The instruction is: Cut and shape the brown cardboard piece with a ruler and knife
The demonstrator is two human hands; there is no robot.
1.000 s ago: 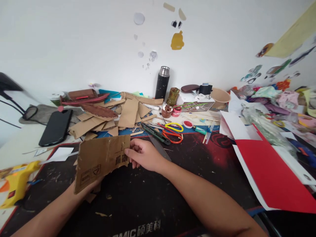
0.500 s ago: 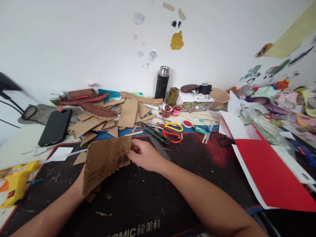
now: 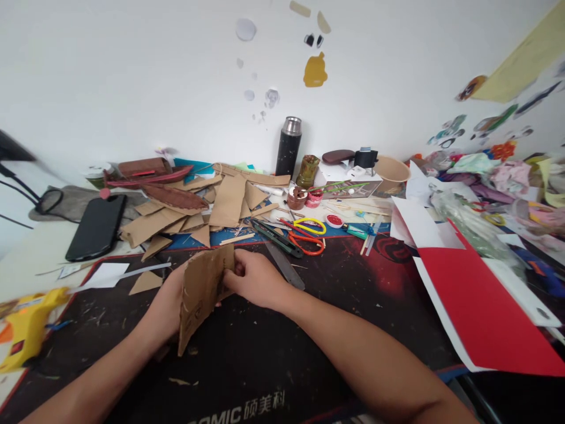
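My right fingers [image 3: 236, 272] pinching the edge of upright cardboard [image 3: 203, 288], left fingers mostly hidden behind, their grip unclear.

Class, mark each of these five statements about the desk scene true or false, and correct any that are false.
1. The right hand pinches the bent brown cardboard piece with its fingers. True.
2. The yellow glue gun lies at the far right. False: the glue gun lies at the far left.
3. The black flask with a silver cap stands upright near the white wall. True.
4. The left hand holds the black phone. False: the phone lies beyond that hand, which is at the cardboard piece.
5. The large red sheet is to the right of both hands. True.
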